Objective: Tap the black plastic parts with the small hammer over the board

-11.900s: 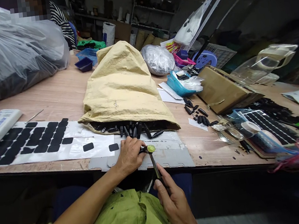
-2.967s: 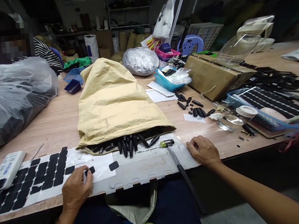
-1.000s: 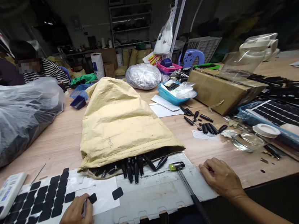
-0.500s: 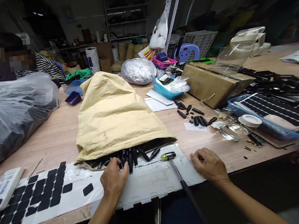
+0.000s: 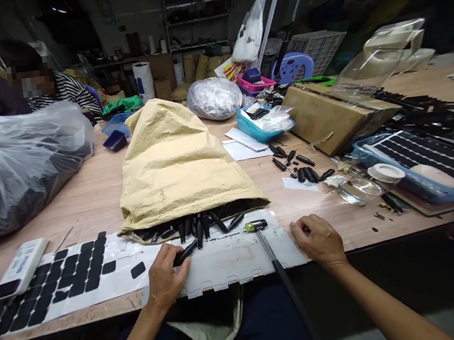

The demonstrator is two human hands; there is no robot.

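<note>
My left hand [image 5: 166,274] is closed on a black tapered tube [image 5: 186,253], just in front of the mouth of a tan sack [image 5: 180,164]. Several like black tapered pieces [image 5: 201,225] spill from that mouth onto a grey-white board [image 5: 230,263]. My right hand [image 5: 319,238] rests at the board's right edge with its fingers curled; whether anything is in them I cannot make out. Between my hands lies a small hammer [image 5: 278,266], its yellow-and-black head on the board and its dark handle reaching over the table edge.
A sheet of black rounded stickers [image 5: 82,270] and a white box-shaped device [image 5: 20,267] lie at left, below a big plastic bag [image 5: 23,167]. More black pieces [image 5: 304,174] lie at right near a cardboard box [image 5: 336,115] and a teal basket [image 5: 261,127]. Two people sit at far left.
My left hand has drawn back from the sack's mouth with a black tapered tube in its fingers. My right hand has stayed beside the board. The view has shifted slightly.
</note>
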